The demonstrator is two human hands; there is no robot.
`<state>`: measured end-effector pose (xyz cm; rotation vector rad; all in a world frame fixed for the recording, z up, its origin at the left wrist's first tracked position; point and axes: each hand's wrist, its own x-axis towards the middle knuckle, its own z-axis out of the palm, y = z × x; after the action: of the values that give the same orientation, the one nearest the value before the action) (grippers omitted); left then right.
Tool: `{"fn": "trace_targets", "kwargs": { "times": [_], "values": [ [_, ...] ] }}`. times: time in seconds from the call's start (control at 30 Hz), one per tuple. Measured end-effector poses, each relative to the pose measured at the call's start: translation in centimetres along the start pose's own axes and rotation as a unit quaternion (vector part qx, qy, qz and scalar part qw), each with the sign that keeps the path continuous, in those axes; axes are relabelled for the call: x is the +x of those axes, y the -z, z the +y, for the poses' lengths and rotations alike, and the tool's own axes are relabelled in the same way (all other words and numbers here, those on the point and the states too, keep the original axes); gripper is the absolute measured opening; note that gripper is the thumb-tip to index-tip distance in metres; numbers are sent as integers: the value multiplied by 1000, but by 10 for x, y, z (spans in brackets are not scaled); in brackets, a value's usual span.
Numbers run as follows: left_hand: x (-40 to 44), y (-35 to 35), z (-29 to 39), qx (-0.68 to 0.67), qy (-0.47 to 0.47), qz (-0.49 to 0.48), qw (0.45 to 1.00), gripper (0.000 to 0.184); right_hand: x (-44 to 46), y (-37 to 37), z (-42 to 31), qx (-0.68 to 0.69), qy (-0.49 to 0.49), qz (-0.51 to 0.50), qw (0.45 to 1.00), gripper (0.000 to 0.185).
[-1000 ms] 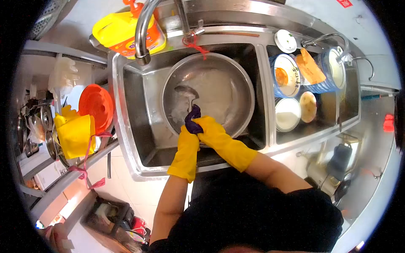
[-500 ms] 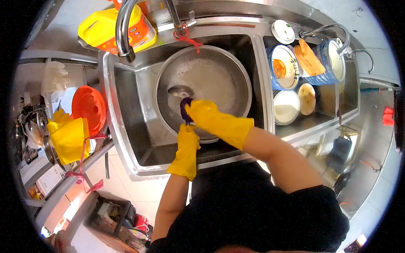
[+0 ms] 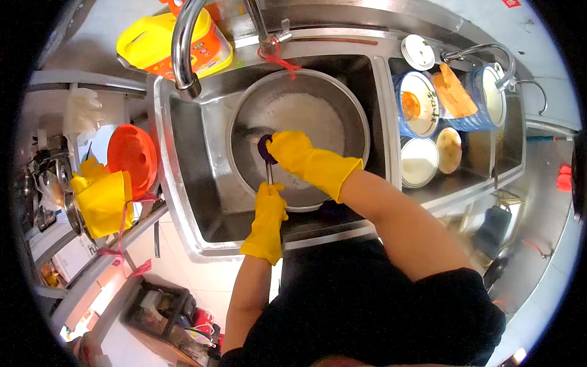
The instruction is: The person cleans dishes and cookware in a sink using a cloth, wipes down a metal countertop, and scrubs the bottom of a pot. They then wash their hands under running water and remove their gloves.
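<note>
stainless steel is seen in the double sink, its front edge partly covered by the person's dark top. in its left compartment a wide metal basin is held, filled with cloudy liquid by which the bottom is hidden; part of the near rim is covered by the gloves. behind the sink's left corner, a yellow detergent jug is cut off at the top and partly masked by a curved faucet. in the right compartment, blue-sided bowls are stacked on their sides, some hidden behind an orange sheet whose material cannot be told. over the basin, the right hand is bent in a yellow glove, its fingers closed around a bunched cloth. below it, the left hand, also gloved in yellow, is closed on the handle of a metal ladle; the handle's end is hidden in the grip. the ladle's head is blurred and hard to make out in the basin. the purple cloth is pressed against the upper handle, mostly concealed by the right glove.
</note>
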<state>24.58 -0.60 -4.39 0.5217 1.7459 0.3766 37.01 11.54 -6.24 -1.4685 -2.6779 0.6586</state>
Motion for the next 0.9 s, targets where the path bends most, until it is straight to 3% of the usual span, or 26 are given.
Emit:
{"fn": "trace_targets", "kwargs": {
  "times": [0.1,0.17,0.23,0.3,0.37,0.4,0.5,0.57,0.67,0.77,0.8,0.9],
  "values": [
    [-10,16,9,7,10,-5,1000,30,11,-3,32,5,-2,-38,999,19],
    [-8,24,-7,-26,28,-10,999,30,21,-55,76,-78,-173,19,982,25],
    [-3,31,-14,-27,37,-5,999,31,-10,-66,74,-182,-130,166,960,22],
    [-2,33,-14,-1,42,6,999,33,-28,-59,71,-132,-109,123,977,24],
    [-12,32,0,95,44,29,994,35,-42,-36,75,71,-108,-115,985,30],
    [-14,32,8,144,40,39,988,36,-46,-43,79,181,-171,-70,966,37],
    [-8,41,-18,408,-170,100,891,40,-55,-37,46,306,-124,156,931,37],
    [-31,29,3,437,-117,53,890,41,-55,-25,7,254,-69,207,942,38],
    [-56,26,9,447,-105,21,888,40,-34,-31,13,294,-85,183,934,45],
    [-74,32,7,448,-119,34,885,38,-17,15,31,515,-128,-35,847,46],
    [-78,32,7,449,-125,41,884,37,-18,26,32,504,-186,-38,842,46],
    [-86,37,-9,350,-166,65,920,36,-3,1,52,592,-259,-21,763,44]
  ]
}}
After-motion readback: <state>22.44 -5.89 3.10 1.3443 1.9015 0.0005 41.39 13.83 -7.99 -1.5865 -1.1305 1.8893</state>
